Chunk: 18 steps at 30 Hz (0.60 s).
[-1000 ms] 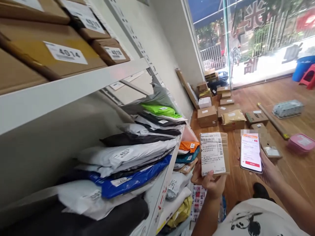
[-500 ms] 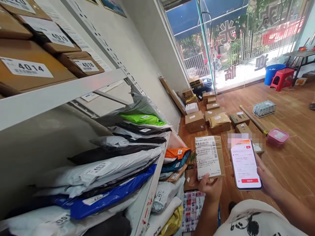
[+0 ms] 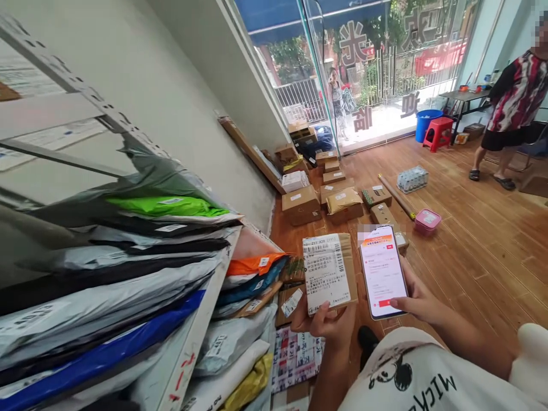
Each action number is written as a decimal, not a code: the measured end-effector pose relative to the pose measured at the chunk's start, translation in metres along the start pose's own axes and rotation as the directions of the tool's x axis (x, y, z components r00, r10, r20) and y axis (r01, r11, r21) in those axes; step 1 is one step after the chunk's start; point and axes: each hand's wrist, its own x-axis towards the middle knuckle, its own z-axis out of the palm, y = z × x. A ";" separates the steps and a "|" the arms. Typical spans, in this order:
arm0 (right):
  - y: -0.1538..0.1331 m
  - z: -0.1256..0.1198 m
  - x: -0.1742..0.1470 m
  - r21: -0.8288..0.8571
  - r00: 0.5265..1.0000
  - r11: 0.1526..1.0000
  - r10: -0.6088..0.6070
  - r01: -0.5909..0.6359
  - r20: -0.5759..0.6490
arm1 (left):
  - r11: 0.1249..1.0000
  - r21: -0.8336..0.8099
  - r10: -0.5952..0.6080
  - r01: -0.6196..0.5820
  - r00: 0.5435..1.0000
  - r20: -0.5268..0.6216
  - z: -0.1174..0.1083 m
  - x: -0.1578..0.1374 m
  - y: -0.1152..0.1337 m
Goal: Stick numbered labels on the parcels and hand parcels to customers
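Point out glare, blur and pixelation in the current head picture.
Head view, background: daylight bleaches the pavement outside; head view, lower left: the 4013 label looks smeared; head view, right of centre: the box looks sharper, and blocky pixels flank the top of the phone.

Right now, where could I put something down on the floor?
Bare floor lies between the pink container and the other person indoors. It's crowded beyond the held box, where cartons cluster, and on the shelf, stacked with bags.

Held box (image 3: 327, 271) — "A28", probably; shirt (image 3: 422, 365) — "MICK".
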 end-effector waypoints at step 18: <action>-0.037 -0.064 -0.060 0.017 0.999 1.000 0.009 -0.008 -0.040 | 0.983 0.133 0.123 -0.126 0.992 0.028 0.035 -0.024 0.096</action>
